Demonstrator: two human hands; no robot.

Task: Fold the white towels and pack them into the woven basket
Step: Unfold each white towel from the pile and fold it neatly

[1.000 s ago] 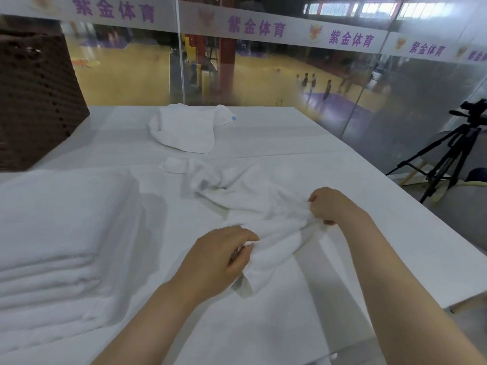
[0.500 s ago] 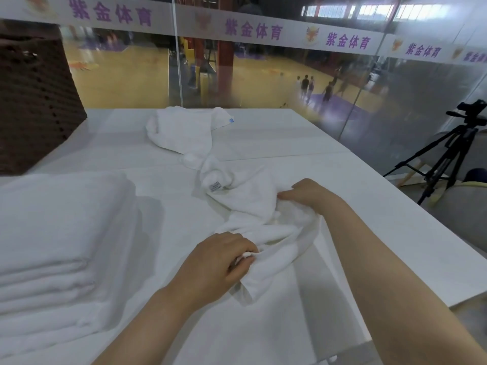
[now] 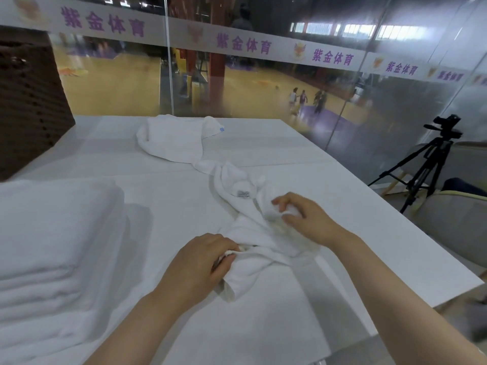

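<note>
Left hand [image 3: 196, 264] grips near edge of towel [image 3: 253, 227], fingers curled round bunched cloth. Right hand [image 3: 303, 219] pinches fold of same towel just beyond left hand, thumb and fingers closed on it. Towel crumpled on table [image 3: 329, 206] between and beyond both hands, grey label up, far end touching second towel [image 3: 171, 140] lying well beyond hands. Folded stack [image 3: 52, 233] left of left hand. Basket [image 3: 29, 106] far left, beyond stack. Tripod [image 3: 424, 164] right of right hand, off table.
</note>
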